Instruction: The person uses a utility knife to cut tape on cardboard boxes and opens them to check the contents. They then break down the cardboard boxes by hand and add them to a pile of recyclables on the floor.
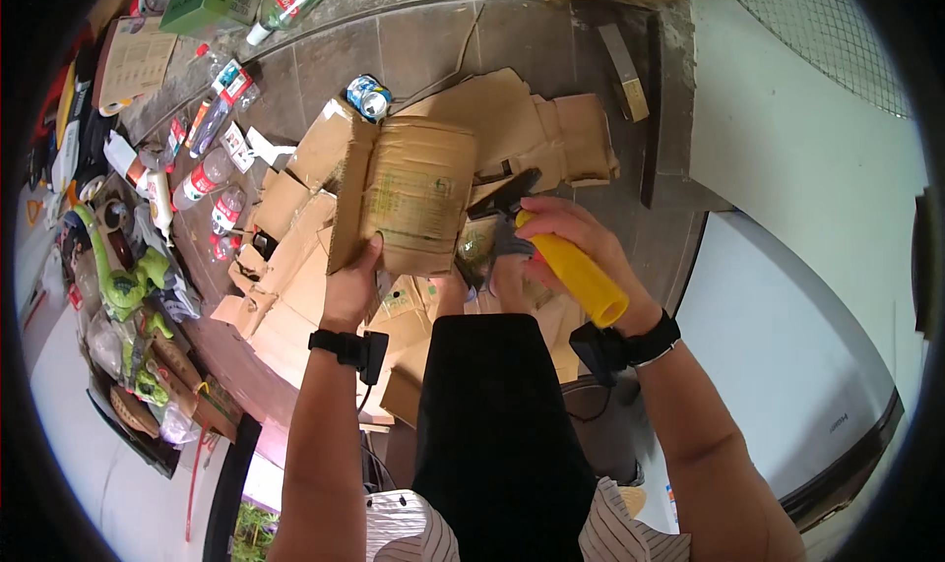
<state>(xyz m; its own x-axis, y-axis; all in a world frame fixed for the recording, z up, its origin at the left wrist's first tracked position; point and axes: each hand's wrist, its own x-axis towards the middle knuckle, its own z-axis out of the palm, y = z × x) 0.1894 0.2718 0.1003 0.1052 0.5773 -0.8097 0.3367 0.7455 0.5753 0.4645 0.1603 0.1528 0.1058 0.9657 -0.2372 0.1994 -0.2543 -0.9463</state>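
My left hand (354, 281) grips a piece of brown cardboard (413, 193) by its lower left, with the thumb on its face and a folded flap standing up along its left side. In my right hand (576, 252) is a tool with a yellow tubular handle (596, 291) and a dark, flat head (502, 190). The head is just right of the cardboard's upper right edge; I cannot tell whether they touch. Flattened cardboard pieces (551, 129) lie beneath on the tiled floor, around my legs. A greenish object (477, 242), too hidden to name, shows between the cardboard and the tool.
A crushed can (368, 97) lies above the cardboard. Plastic bottles (202, 178), a green box (209, 9) and a heap of clutter with a green toy (108, 257) line the left. At right stand white panels (773, 326) and wire mesh (807, 31), beside a narrow strip (622, 70).
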